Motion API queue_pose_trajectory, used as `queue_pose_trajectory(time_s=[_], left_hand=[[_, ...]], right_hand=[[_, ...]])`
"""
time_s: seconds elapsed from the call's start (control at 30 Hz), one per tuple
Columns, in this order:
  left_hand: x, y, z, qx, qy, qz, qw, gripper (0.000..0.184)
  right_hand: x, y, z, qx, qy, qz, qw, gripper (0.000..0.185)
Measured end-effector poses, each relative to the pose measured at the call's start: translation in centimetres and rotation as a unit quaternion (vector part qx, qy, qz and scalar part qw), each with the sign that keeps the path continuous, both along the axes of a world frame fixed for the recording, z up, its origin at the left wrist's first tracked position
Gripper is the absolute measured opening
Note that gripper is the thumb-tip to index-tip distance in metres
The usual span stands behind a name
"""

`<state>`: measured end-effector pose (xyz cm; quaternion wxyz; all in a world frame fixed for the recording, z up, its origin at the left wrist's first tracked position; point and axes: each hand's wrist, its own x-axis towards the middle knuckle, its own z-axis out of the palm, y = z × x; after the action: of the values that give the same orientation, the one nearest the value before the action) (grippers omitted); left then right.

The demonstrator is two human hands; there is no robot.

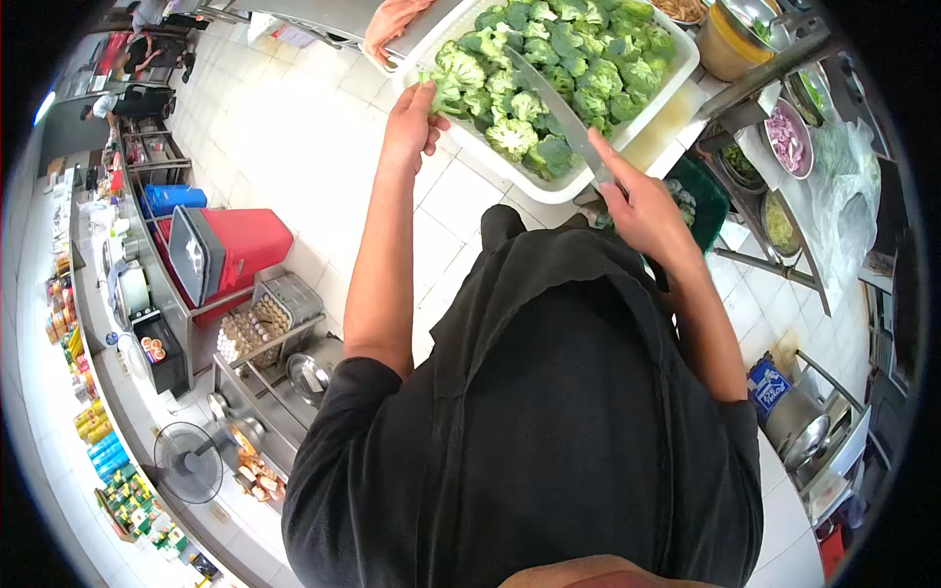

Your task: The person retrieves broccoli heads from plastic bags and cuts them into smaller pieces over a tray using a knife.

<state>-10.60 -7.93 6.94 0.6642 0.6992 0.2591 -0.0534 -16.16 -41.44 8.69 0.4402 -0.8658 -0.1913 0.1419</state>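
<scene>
My right hand (647,206) is wrapped round the handle of a knife (561,108). Its long blade points up and left over cut broccoli florets (603,73). These heap up in a large white tub (551,192) in front of me. At the tub's left rim my left hand (410,127) is closed, thumb and fingers pinching a pale green broccoli piece (431,82). Part of that piece merges with the pile, so its full shape is unclear. Below my right hand, partly hidden, is a dark green basket (714,201) with some broccoli in it.
To the right are a bowl of chopped purple onion (787,137) and a clear plastic bag (845,186). A yellowish container (725,49) stands beyond the tub. On the left are a red bin (250,250), egg trays (245,333) and a fan (188,463). People (132,103) stand far left.
</scene>
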Motion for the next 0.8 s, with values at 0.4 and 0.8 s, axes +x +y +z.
queue_pose_trajectory(time_s=[0.4,0.8], left_hand=[[-1.5,1.6,-2.0,-0.060,-0.043,0.002,0.997,0.024],[-2.3,3.1,-2.8,-0.056,-0.077,0.021,0.995,0.017]], right_hand=[[-0.7,2.3,1.4,-0.042,0.001,0.062,0.997,0.066],[2.7,4.9,-1.1,0.024,0.002,0.123,0.992,0.070]])
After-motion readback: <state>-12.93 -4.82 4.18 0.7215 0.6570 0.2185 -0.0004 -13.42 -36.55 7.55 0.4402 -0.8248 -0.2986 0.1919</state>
